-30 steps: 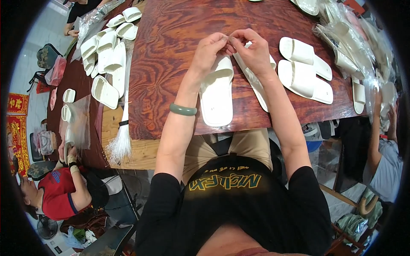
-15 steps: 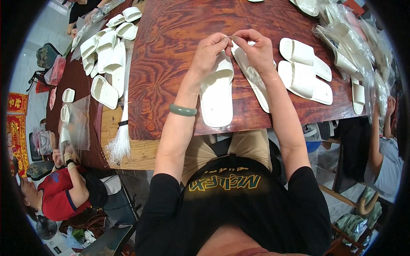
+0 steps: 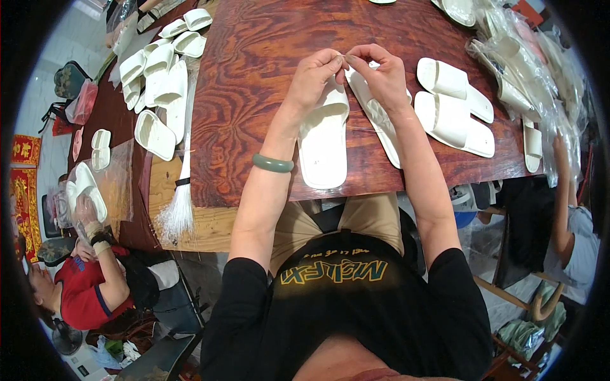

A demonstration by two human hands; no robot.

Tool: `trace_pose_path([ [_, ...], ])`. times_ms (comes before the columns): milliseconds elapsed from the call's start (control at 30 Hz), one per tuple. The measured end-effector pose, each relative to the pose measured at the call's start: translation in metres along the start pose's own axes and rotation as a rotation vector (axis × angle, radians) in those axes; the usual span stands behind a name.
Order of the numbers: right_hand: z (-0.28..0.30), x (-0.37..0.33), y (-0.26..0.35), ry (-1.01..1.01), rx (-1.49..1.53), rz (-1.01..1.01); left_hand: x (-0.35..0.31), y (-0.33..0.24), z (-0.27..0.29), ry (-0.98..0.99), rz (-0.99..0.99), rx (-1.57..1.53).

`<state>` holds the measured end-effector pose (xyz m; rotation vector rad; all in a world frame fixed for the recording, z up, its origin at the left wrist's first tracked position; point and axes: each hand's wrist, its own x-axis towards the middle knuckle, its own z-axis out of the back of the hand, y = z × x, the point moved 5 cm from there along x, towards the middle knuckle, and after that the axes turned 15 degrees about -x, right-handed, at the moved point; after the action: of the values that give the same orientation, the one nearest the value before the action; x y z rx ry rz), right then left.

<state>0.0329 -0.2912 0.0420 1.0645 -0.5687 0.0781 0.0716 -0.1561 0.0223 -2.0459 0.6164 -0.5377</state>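
My left hand [image 3: 313, 77] and my right hand [image 3: 383, 77] meet fingertip to fingertip above the table. Both are closed in a pinch on a thin pale strand, of which only a little shows. Below my left hand a white slipper [image 3: 323, 155] lies sole down, its toe end partly hidden by the hand. A second, narrower-looking white slipper [image 3: 383, 134] lies slanted under my right hand and forearm. Beside that forearm rests a pair of white slippers [image 3: 443, 117]. Fine clear threads cross the table between the two nearer slippers.
A bundle of white plastic strands [image 3: 176, 216] hangs over the table's left edge, near a pile of white slippers [image 3: 155, 76]. Bagged slippers [image 3: 521, 70] crowd the right side. A person in red [image 3: 89, 286] handles slippers at left; another person [image 3: 575, 247] sits at right.
My hands keep almost the same pinch and place. At left, the person in red has brought a pair of slippers forward over the clear bag, and a co-worker at the far left has shifted.
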Motion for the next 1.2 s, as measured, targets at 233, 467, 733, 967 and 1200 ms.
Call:
trace_pose_path([
  [233, 0.001, 0.0005, -0.0015, 0.0, 0.024, -0.004, -0.0001, 0.0002, 0.0008, -0.002, 0.009, -0.003],
  [467, 0.0007, 0.0009, -0.0022, 0.005, 0.028, -0.02, -0.0001, 0.0012, 0.0017, -0.002, 0.021, 0.0],
  [733, 0.0014, 0.0007, 0.0008, 0.018, 0.042, -0.033, -0.001, -0.0004, 0.0002, -0.01, 0.016, 0.067],
  [967, 0.0016, 0.0003, 0.0011, 0.041, 0.048, -0.06, -0.0005, -0.0005, 0.0009, 0.019, 0.013, 0.044],
  [1200, -0.0004, 0.0008, 0.0004, 0.065, 0.088, -0.067, 0.0, -0.0003, 0.0029, 0.001, 0.002, 0.024],
])
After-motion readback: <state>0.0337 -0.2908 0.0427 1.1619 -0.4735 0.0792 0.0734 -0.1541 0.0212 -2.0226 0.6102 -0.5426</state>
